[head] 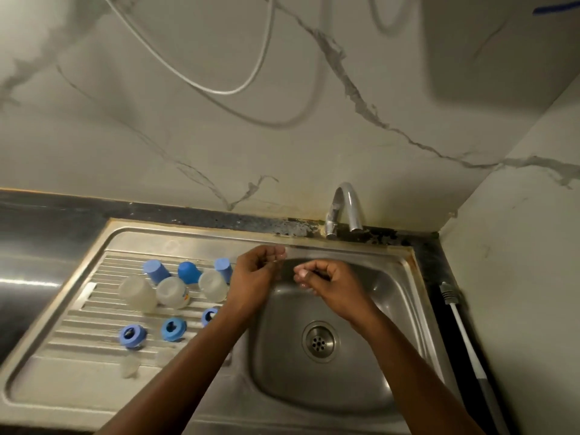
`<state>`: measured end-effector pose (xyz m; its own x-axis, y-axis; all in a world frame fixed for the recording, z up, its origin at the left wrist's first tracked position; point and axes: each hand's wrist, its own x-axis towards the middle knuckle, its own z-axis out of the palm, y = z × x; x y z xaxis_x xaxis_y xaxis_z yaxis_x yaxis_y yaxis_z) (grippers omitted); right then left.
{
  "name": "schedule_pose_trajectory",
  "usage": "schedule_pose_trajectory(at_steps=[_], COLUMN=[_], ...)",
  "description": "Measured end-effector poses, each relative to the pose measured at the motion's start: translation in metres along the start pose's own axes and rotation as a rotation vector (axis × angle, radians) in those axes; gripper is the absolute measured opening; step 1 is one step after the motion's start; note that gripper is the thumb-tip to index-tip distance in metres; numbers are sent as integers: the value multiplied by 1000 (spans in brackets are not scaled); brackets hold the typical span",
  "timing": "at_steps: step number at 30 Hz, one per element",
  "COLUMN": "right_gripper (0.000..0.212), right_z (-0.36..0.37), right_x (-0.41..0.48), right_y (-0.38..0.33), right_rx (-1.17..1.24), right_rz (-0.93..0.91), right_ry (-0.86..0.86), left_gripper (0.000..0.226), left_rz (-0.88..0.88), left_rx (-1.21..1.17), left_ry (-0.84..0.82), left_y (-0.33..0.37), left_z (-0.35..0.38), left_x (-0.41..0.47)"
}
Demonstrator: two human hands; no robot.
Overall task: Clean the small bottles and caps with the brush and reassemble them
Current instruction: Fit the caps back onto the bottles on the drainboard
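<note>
Three small translucent bottles lie on the sink's ribbed drainboard. Behind them stand three blue caps, and in front lie three blue ring pieces. Two small clear pieces sit nearer the front edge. The white-handled brush lies on the dark counter to the right of the sink. My left hand and my right hand hover close together over the back of the basin. The fingers of both are loosely curled and I see nothing in them.
A chrome tap stands behind the basin at the marble wall. The drain sits mid-basin. A white cable hangs in a loop on the wall. A side wall closes the right.
</note>
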<state>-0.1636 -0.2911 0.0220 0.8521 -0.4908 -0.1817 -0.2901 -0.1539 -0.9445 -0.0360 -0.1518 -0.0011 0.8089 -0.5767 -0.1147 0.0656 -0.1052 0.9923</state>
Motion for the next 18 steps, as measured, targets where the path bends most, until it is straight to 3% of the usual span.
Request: schedule_pose_trajectory(at_steps=[5, 8, 15, 18], right_gripper=[14, 16, 61, 71], right_z=[62, 100, 167, 182], right_x=[14, 27, 54, 61], right_y=[-19, -29, -40, -36], right_rx=[-66, -242, -790, -992], right_rz=[-62, -136, -211, -209], right_ry=[-39, -33, -116, -148], left_gripper=[29, 32, 31, 32], left_rz=[-40, -48, -75, -92], left_rx=[7, 23, 23, 31], left_ry=[116, 175, 264, 276], left_y=[-4, -4, -10, -16], left_z=[-74, -114, -179, -191], left_x=[-40, -59, -81, -87])
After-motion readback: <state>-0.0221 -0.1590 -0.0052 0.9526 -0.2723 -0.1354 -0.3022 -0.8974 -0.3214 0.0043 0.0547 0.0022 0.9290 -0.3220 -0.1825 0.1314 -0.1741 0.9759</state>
